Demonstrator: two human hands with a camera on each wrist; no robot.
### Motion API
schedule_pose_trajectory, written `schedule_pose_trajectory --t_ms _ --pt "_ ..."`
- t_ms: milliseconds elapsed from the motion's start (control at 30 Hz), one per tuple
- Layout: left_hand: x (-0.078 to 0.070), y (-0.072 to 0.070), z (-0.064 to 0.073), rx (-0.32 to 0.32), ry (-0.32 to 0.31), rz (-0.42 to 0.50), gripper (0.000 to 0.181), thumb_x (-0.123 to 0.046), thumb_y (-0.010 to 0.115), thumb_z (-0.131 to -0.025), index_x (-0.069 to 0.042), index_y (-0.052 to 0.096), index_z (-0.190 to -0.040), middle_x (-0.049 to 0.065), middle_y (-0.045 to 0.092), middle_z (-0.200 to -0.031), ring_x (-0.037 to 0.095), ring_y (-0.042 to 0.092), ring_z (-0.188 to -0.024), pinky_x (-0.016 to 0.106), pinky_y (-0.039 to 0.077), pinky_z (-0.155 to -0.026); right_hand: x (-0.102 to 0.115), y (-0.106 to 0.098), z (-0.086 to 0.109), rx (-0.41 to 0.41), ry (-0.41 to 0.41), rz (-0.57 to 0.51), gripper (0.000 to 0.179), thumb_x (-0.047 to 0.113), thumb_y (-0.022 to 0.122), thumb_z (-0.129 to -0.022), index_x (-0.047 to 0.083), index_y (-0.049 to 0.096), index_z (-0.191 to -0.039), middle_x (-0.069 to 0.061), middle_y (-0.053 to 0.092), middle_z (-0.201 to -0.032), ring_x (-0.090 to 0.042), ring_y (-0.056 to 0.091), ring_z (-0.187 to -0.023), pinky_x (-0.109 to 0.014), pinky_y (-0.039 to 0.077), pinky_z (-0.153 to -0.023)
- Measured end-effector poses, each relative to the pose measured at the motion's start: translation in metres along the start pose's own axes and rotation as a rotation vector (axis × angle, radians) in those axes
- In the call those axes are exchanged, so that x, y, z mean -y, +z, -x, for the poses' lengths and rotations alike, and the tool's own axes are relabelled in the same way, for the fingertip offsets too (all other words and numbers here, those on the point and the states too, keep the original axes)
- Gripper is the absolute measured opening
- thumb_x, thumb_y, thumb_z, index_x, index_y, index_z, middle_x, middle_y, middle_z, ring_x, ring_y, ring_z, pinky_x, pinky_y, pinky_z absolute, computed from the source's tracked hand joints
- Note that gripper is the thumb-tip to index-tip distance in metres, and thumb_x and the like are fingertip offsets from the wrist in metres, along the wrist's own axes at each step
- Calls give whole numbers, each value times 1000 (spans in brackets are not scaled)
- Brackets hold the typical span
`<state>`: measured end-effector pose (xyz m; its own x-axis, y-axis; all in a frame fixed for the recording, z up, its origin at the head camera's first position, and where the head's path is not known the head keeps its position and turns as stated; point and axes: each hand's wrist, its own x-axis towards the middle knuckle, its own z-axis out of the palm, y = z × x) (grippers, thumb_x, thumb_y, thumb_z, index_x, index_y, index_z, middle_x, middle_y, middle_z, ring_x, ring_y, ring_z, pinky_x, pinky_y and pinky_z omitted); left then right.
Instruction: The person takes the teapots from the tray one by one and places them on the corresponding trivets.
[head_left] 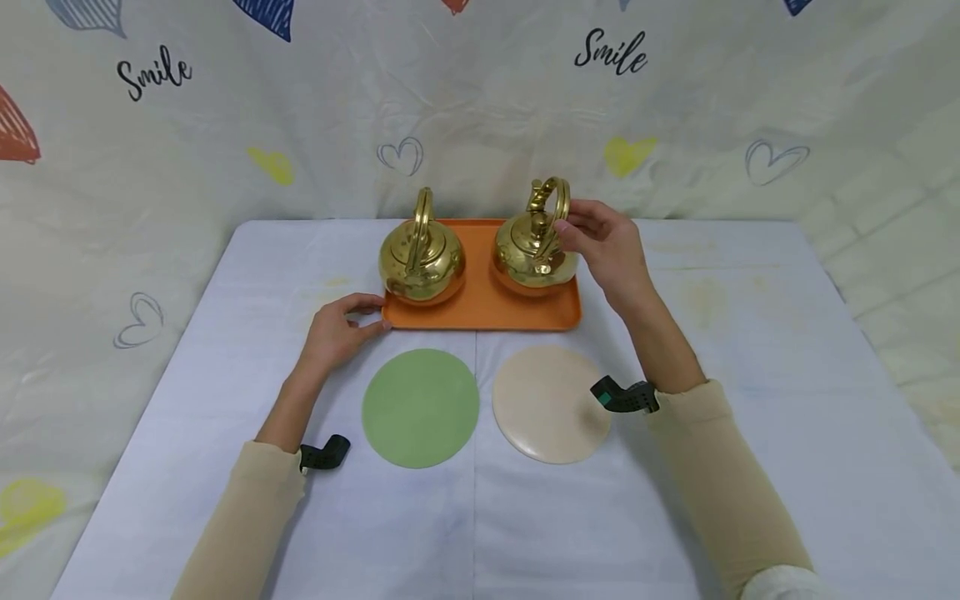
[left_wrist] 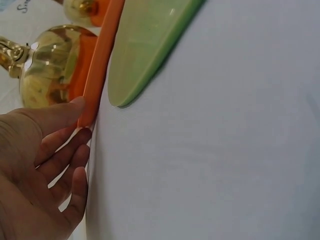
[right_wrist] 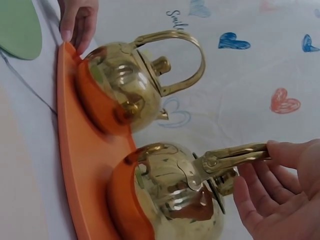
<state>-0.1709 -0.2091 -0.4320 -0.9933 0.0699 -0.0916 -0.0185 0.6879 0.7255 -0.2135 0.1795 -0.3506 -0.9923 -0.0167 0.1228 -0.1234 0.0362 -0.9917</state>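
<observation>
On an orange tray at the table's far edge stand two shiny brass kettles, each with an arched handle. My right hand pinches the handle of the right kettle, thumb against the bar and fingers behind it. This kettle sits upright on the tray, as the right wrist view also shows. The left kettle is untouched. At the tray's near left corner, my left hand holds the rim, thumb over it and fingertips at the outer side; the left wrist view shows this grip on the tray.
A round green mat and a round beige mat lie side by side in front of the tray. White cloth covers the table. A printed sheet with hearts and lettering hangs right behind it.
</observation>
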Motion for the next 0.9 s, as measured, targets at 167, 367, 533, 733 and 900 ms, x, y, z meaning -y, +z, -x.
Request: schedule_pose_trajectory --t_ms 167,367,533,733,900 --pt "1 0 -1 -6 13 -4 44 -25 79 -94 -10 69 -134 14 71 -134 31 62 -129 49 53 -105 2 0 -2 20 18 -115 39 9 74 -96 -6 65 -131 3 76 -98 -8 72 -88 -19 61 -81" --pt "2 1 -2 -1 7 4 44 -26 79 -94 -11 69 -134 13 72 -134 30 62 -128 47 53 -104 0 -1 -3 28 38 -200 41 5 74 -95 -9 63 -132 2 76 -93 -9 75 -85 -21 63 -80" --pt "2 2 -2 5 1 12 45 -27 79 -94 -10 68 -135 14 71 -134 30 62 -130 48 52 -105 -1 -2 -5 39 46 -212 40 5 74 -95 -9 63 -131 2 77 -93 -10 75 -85 -22 63 -80" --pt "3 3 -2 9 -6 14 45 -27 79 -94 -11 68 -135 13 71 -135 30 60 -131 48 52 -106 -1 -5 -6 53 56 -212 42 5 73 -95 -10 62 -133 1 76 -92 -10 76 -83 -22 63 -79" --pt "3 2 0 -3 0 12 45 -27 79 -94 -12 68 -135 13 71 -134 30 61 -131 48 52 -105 0 -6 -6 74 73 -214 38 5 74 -95 -7 65 -129 2 76 -92 -10 76 -82 -23 64 -79"
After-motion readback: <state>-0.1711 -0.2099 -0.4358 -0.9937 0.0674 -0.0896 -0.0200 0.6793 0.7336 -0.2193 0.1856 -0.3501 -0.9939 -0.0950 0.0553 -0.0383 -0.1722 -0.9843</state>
